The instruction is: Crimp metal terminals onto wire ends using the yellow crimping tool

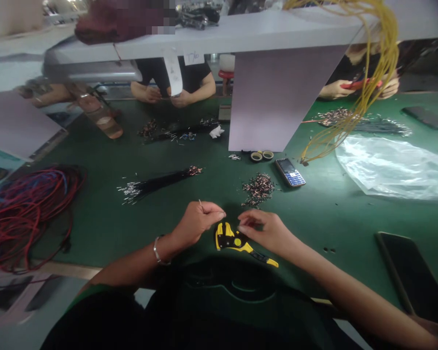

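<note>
Jutting from the left hand (199, 221), probably a wire (201, 206).

Paper tag (193, 57) on shelf (277, 38): "T", rest illeg.

the wearer's two hands (197, 223), one yellow-and-black wire stripper (237, 241), one keypad phone (291, 172), one yellow wire bundle (390, 53), one clear plastic bag (390, 167), one clear bottle (100, 116), one wrist bracelet (156, 250)

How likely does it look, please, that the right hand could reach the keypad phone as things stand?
Probably yes: the keypad phone lies ahead of the right hand, with bare green tabletop between them, and the copper-coloured pile sits left of that path.
</note>
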